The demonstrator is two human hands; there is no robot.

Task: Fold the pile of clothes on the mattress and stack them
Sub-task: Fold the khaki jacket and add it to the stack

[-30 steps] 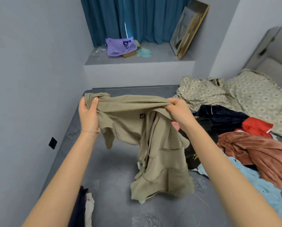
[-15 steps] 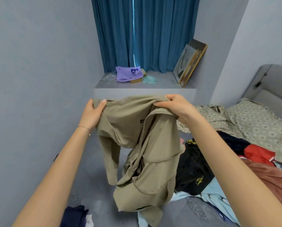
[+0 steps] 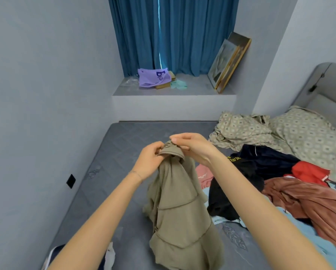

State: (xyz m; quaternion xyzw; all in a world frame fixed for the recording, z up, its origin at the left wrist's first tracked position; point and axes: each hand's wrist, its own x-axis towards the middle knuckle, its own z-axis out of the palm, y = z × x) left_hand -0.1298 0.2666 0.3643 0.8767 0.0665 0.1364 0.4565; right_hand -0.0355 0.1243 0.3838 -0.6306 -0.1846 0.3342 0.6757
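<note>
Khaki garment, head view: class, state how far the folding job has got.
Done: no folded stack shows plainly; only dark and white cloth at the bottom edge. In hand: left hand and right hand pinch the khaki fabric garment by its bunched top, its body hanging over the grey quilted mattress. Left: the crumpled pile, black top, rust-brown garment, red piece, lies unfolded.

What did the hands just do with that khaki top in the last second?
The left hand and right hand, held wide apart before, came together, so the khaki top now hangs doubled and narrow. Both still hold its upper edge; the clothes pile lies unmoved on the mattress.
</note>
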